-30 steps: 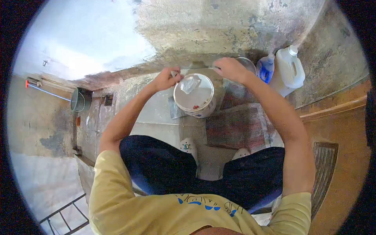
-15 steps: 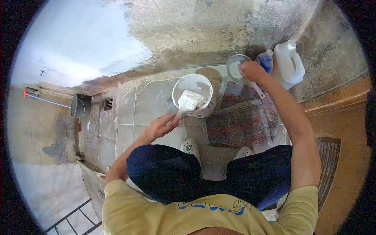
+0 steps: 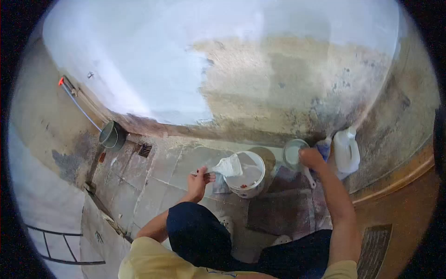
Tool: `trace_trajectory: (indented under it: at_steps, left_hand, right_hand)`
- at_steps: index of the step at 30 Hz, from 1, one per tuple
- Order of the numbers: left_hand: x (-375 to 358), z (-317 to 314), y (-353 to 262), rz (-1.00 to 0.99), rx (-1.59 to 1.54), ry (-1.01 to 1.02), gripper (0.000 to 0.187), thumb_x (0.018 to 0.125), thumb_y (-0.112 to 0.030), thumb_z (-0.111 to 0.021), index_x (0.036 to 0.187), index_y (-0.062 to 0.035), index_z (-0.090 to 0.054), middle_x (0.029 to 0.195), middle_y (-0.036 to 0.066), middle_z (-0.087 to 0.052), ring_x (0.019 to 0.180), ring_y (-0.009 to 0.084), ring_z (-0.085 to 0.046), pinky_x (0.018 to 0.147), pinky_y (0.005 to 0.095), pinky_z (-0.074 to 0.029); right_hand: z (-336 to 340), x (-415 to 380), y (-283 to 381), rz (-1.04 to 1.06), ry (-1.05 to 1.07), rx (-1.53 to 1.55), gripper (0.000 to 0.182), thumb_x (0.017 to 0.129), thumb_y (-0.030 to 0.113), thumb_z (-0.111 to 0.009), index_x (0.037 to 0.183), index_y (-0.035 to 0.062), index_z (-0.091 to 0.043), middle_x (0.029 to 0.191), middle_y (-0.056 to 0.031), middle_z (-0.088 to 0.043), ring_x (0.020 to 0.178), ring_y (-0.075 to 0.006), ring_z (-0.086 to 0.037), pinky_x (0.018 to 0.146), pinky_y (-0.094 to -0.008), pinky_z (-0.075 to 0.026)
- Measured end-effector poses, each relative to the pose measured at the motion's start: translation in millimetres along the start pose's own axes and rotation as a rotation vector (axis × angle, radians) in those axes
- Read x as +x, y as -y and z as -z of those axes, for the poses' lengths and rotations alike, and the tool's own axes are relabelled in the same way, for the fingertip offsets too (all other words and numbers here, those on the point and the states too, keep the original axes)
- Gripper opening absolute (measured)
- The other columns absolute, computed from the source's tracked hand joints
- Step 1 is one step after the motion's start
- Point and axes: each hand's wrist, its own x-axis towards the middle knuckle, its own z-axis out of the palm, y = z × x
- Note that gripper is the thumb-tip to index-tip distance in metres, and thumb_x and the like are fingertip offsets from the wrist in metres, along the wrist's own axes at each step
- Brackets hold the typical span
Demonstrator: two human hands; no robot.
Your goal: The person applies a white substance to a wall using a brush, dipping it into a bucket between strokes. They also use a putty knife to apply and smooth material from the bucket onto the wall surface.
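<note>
The left hand [image 3: 199, 179] was clamped on a brush [image 3: 226, 166] — its handle lying sideways, white bristles pointing right over the near rim of the bucket [image 3: 248, 176] just beside it. The right hand [image 3: 310, 157] gripped a small tin [image 3: 293, 153] — the jug [image 3: 346, 151] stood just beyond, by the wall [image 3: 260, 83].

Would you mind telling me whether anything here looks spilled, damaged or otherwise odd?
The wall stands out: its lower right part is stained, dark and bare, while fresh white paint covers only the upper left. Nothing looks spilled. The left hand holds a paint-loaded brush over the white bucket.
</note>
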Motion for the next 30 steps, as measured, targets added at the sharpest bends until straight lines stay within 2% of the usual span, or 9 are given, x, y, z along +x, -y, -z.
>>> trace_trajectory:
  at_steps: [1, 2, 4, 8, 10, 12, 17, 26, 30]
  left_hand:
    - [8.6, 2.9, -1.4, -0.014, -0.009, -0.005, 0.022, 0.094, -0.016, -0.058, 0.1, 0.006, -0.057, 0.088, 0.014, -0.065, 0.075, 0.0207, -0.065, 0.07, 0.0308, -0.056]
    - [19.7, 4.6, -4.1, 0.058, -0.229, -0.021, 0.022, 0.094, -0.016, -0.058, 0.097, 0.0058, -0.056, 0.084, 0.013, -0.064, 0.076, 0.0212, -0.065, 0.069, 0.0305, -0.056]
    - [32.8, -13.0, -32.7, 0.118, -0.465, -0.028, 0.019, 0.095, -0.015, -0.056, 0.093, 0.0039, -0.057, 0.083, 0.01, -0.062, 0.08, 0.0197, -0.063, 0.073, 0.0282, -0.054]
    - [67.6, -65.2, -124.2, -0.319, -0.284, 0.379, 0.02, 0.096, -0.016, -0.055, 0.092, 0.002, -0.061, 0.084, 0.01, -0.063, 0.077, 0.0162, -0.061, 0.074, 0.0283, -0.051]
    - [62.7, -112.2, -173.4, -0.578, -0.187, 0.265, 0.022, 0.095, -0.017, -0.055, 0.094, 0.0042, -0.063, 0.085, 0.01, -0.064, 0.079, 0.0166, -0.062, 0.074, 0.03, -0.051]
    - [66.1, -142.0, -213.8, -0.735, -0.099, 0.265, 0.026, 0.095, -0.015, -0.057, 0.1, 0.01, -0.061, 0.09, 0.015, -0.066, 0.077, 0.0214, -0.065, 0.074, 0.0348, -0.055]
    - [67.2, -174.3, -268.4, -1.088, 0.226, 0.312, 0.031, 0.096, -0.015, -0.055, 0.102, 0.0147, -0.061, 0.084, 0.019, -0.067, 0.072, 0.0239, -0.067, 0.065, 0.0359, -0.057]
    - [85.1, -165.9, -282.7, -1.136, 0.351, 0.343, 0.026, 0.095, -0.012, -0.056, 0.1, 0.0128, -0.063, 0.082, 0.016, -0.067, 0.07, 0.0205, -0.067, 0.064, 0.0332, -0.057]
    - [104.1, -153.4, -275.5, -1.162, 0.398, 0.158, 0.026, 0.094, -0.013, -0.057, 0.099, 0.0112, -0.064, 0.078, 0.012, -0.067, 0.068, 0.0162, -0.066, 0.063, 0.029, -0.055]
  right_hand:
    - [4.6, -3.4, 4.3, 0.005, -0.014, 0.002, 0.021, 0.084, 0.019, -0.052, 0.085, 0.0023, -0.064, 0.082, -0.0205, -0.065, 0.08, -0.0382, -0.066, 0.071, -0.0511, -0.052]
    - [9.6, -6.8, 9.1, 0.008, -0.026, 0.008, 0.021, 0.085, 0.017, -0.05, 0.089, 0.0021, -0.065, 0.088, -0.0214, -0.066, 0.081, -0.0391, -0.066, 0.072, -0.0537, -0.052]
    - [-7.6, 0.3, 3.3, 0.072, -0.062, 0.031, 0.019, 0.083, 0.018, -0.052, 0.086, 0.0027, -0.063, 0.083, -0.0197, -0.065, 0.078, -0.0377, -0.065, 0.071, -0.0504, -0.052]
    - [-14.0, 5.4, 8.2, 0.212, -0.137, 0.029, 0.018, 0.081, 0.019, -0.053, 0.08, 0.0035, -0.061, 0.077, -0.0172, -0.063, 0.072, -0.0362, -0.064, 0.069, -0.047, -0.052]
    - [-23.9, 10.3, 9.0, 0.216, -0.128, 0.038, 0.018, 0.081, 0.02, -0.053, 0.08, 0.0037, -0.061, 0.075, -0.0168, -0.063, 0.071, -0.0363, -0.064, 0.068, -0.0475, -0.052]
    - [-23.8, 10.1, 9.9, 0.215, -0.115, 0.048, 0.018, 0.081, 0.02, -0.053, 0.079, 0.0038, -0.061, 0.073, -0.0165, -0.063, 0.07, -0.0364, -0.063, 0.067, -0.0479, -0.052]
    - [-5.8, -1.5, 22.8, 0.219, -0.128, 0.071, 0.019, 0.082, 0.021, -0.052, 0.082, 0.0045, -0.063, 0.075, -0.0177, -0.064, 0.07, -0.0385, -0.063, 0.067, -0.0499, -0.052]
    - [-29.1, 11.9, 9.5, 0.204, -0.096, 0.063, 0.018, 0.081, 0.02, -0.054, 0.081, 0.004, -0.062, 0.077, -0.0187, -0.063, 0.073, -0.0392, -0.063, 0.07, -0.0502, -0.051]
    - [-31.2, 17.1, 17.1, 0.202, -0.071, 0.056, 0.018, 0.081, 0.02, -0.055, 0.081, 0.0042, -0.062, 0.078, -0.0172, -0.063, 0.074, -0.0389, -0.063, 0.07, -0.0503, -0.051]
